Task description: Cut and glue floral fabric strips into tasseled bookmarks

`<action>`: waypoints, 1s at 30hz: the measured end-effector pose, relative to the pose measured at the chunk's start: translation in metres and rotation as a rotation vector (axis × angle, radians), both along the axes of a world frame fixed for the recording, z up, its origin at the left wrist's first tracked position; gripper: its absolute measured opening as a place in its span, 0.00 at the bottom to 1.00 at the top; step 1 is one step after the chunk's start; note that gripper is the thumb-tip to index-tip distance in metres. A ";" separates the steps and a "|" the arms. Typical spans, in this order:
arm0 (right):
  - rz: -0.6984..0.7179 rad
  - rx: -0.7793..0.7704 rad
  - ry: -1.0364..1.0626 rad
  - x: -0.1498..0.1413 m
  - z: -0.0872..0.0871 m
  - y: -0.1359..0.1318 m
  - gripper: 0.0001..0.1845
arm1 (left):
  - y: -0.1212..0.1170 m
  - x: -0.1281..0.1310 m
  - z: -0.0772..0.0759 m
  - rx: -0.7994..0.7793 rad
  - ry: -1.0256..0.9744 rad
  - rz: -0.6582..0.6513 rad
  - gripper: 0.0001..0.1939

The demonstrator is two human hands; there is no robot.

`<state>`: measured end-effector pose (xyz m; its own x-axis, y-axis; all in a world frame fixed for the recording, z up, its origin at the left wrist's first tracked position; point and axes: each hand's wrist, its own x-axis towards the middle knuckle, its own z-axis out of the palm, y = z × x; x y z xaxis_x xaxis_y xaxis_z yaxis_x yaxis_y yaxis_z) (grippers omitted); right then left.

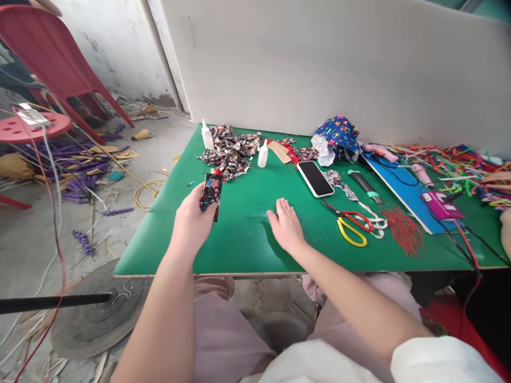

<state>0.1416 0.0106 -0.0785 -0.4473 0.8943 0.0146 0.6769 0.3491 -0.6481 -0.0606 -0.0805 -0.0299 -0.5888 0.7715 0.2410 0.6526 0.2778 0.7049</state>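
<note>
Left hand [195,217] pinching flat black floral-patterned, fabric-like rectangle [212,192] over left part of smooth green tabletop [235,244]; right hand [288,226] empty, fingers extended. Rectangle probably light, pliable; best gripped along long edges.

Held patterned piece [211,192]: one; bottles [262,156]: two; phone [315,179]: one; scissors [340,214]: one pair

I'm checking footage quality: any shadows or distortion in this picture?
Head view: a soft shadow falls on the green table beside the right hand; the red chair near the left edge looks slanted and stretched, likely lens distortion.
</note>
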 end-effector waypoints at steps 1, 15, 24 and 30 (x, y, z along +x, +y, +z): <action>0.012 -0.005 -0.004 -0.017 0.001 -0.002 0.40 | 0.000 0.000 0.000 0.005 -0.004 -0.003 0.27; 0.587 0.265 -0.226 0.047 0.023 0.000 0.63 | -0.029 -0.018 0.011 0.016 -0.065 0.142 0.27; 0.755 0.085 -0.088 -0.061 0.014 0.046 0.64 | -0.032 -0.019 0.007 0.008 -0.048 0.182 0.28; 0.626 -0.235 0.202 -0.076 0.048 0.091 0.46 | -0.033 -0.020 0.004 0.001 -0.069 0.168 0.29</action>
<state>0.0652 0.1016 -0.0304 -0.8883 0.4591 -0.0105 0.2526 0.4693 -0.8461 -0.0806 -0.1140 -0.0259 -0.7245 0.6608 0.1963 0.5471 0.3779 0.7469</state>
